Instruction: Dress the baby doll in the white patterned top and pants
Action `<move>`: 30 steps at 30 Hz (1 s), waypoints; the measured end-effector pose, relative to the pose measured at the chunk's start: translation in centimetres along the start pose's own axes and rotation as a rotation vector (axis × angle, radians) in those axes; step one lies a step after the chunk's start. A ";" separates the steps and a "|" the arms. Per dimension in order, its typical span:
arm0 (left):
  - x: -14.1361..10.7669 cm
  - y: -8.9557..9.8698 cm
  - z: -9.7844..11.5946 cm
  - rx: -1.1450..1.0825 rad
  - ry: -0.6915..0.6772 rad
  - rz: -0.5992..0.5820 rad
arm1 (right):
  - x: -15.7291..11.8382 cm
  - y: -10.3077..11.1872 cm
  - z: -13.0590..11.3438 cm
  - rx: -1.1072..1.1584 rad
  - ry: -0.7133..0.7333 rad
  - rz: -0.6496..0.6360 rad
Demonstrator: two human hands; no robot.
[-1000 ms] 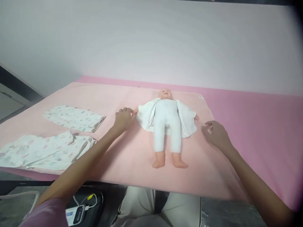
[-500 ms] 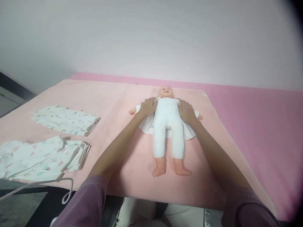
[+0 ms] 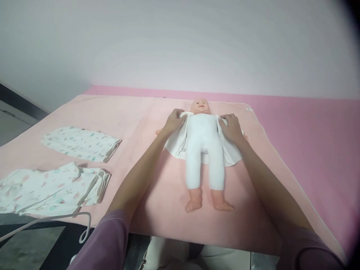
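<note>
In the head view, the doll lies on its back on a pale pink mat, its head at the far end and its bare feet pointing toward the person. It has a white cloth body, and a white top spreads open on both sides of it, with part of the hem showing under the doll between its legs. The doll's own hands show beyond the outer edges of the top, partly hidden.

The left hand is beside the doll's shoulder, on the left side of the picture; its thumb and fingers grasp the front edge of the top near the doll's neck. The right hand is beside the doll's other shoulder, its bent fingers and thumb grasping the opposite front edge.

Well to the left of the doll, two folded printed garments lie on the mat: the farther garment about level with the doll's thighs, the nearer garment about level with its shins and feet. A pale cable loops near the latter. Right of the doll's head, a small white label sits at the mat's corner; beyond it shows the deeper pink tabletop.
</note>
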State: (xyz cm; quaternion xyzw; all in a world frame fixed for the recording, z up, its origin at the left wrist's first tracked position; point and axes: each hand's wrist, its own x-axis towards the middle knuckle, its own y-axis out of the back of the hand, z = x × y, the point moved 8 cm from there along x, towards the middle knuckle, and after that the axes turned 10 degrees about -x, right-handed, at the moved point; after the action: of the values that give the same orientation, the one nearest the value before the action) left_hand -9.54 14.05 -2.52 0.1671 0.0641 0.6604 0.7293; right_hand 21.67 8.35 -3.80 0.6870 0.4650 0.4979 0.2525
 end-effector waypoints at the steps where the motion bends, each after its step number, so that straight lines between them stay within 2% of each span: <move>1: 0.2 0.4 0.1 -0.022 -0.012 0.013 | 0.4 0.3 0.6 0.017 -0.022 -0.005; 6: 0.5 2.1 1.3 0.021 -0.149 0.095 | 1.6 2.1 3.2 0.137 -0.088 0.003; 9: 0.1 3.1 1.6 0.173 -0.137 0.101 | 1.5 2.7 3.7 0.139 -0.076 0.035; 12: -0.2 4.5 1.1 0.304 0.003 0.031 | 1.1 2.4 3.3 0.067 -0.070 0.053; 16: -0.8 6.4 0.1 0.455 0.221 -0.139 | 0.2 0.9 1.0 -0.002 -0.017 0.000; 19: -1.0 6.7 0.2 0.518 0.240 -0.292 | -0.8 -0.2 -0.1 -0.103 -0.026 -0.053; 21: -1.0 7.0 0.5 0.535 0.220 -0.323 | -1.4 -0.5 -0.4 -0.154 -0.027 -0.046; 23: -1.0 7.7 0.7 0.537 0.231 -0.293 | -1.7 -0.6 -0.5 -0.166 -0.011 -0.033; 27: -1.4 10.0 0.9 0.566 0.304 -0.149 | -1.7 -0.6 -0.3 -0.187 0.007 -0.029; 30: -1.6 10.1 1.6 0.659 0.254 -0.058 | -1.4 0.0 -0.7 -0.212 0.031 0.025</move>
State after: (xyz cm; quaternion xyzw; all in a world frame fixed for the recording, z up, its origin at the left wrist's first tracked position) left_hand -18.74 12.93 2.06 0.3078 0.3686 0.5989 0.6408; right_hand 20.91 7.03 -4.10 0.6542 0.4050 0.5582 0.3104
